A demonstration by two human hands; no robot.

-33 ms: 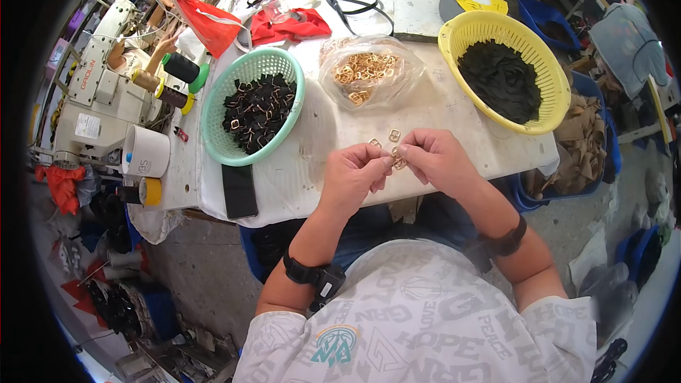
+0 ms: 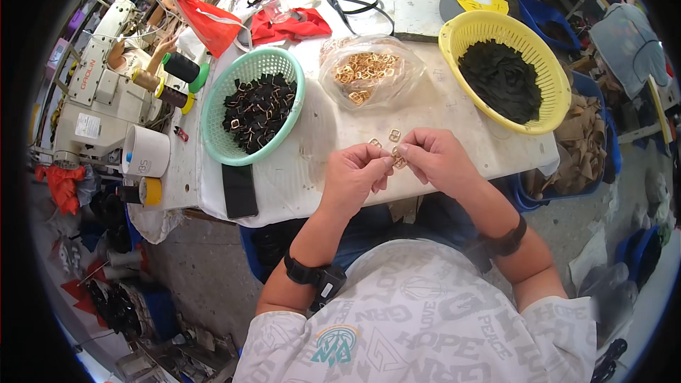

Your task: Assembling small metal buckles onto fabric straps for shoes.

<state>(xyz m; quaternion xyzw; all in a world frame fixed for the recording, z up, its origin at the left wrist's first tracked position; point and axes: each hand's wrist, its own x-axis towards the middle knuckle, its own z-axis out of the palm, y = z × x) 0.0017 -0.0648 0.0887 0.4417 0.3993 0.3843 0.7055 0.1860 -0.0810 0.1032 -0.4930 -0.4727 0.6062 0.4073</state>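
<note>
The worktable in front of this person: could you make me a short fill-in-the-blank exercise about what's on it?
The plastic bag holds small buckles coloured ____.
That bag stands ____ the green basket and the yellow basket.
The phone lies to the ____ of the left hand.

Missing words: gold; between; left.

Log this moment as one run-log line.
left hand, right hand: close together, held item unclear | gold buckles: loose beside hands | buckle bag: beyond hands | mint basket: further left | yellow basket: further right
</note>
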